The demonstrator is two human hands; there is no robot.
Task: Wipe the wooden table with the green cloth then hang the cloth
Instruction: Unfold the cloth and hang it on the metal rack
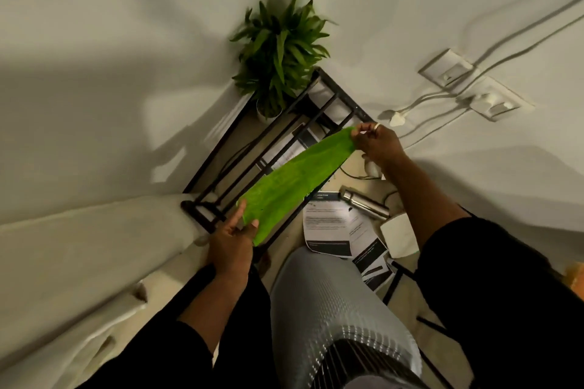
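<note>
While hands (232, 238) stretch cloth (297, 180), rack (252, 155) hides.

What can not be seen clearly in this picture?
Head view:
- Papers: print too small to read.
- Black rack: its near rail is partly hidden by the green cloth.
- Plant pot: mostly covered by leaves.
- Wooden table: cannot be identified in this frame.

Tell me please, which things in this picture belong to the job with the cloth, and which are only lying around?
Belong to the job:
- green cloth, stretched between both hands
- left hand and right hand, each holding one end
- black metal rack under the cloth, probably where it will hang

Only lying around:
- potted plant
- steel bottle
- printed papers
- wall sockets and cables
</note>
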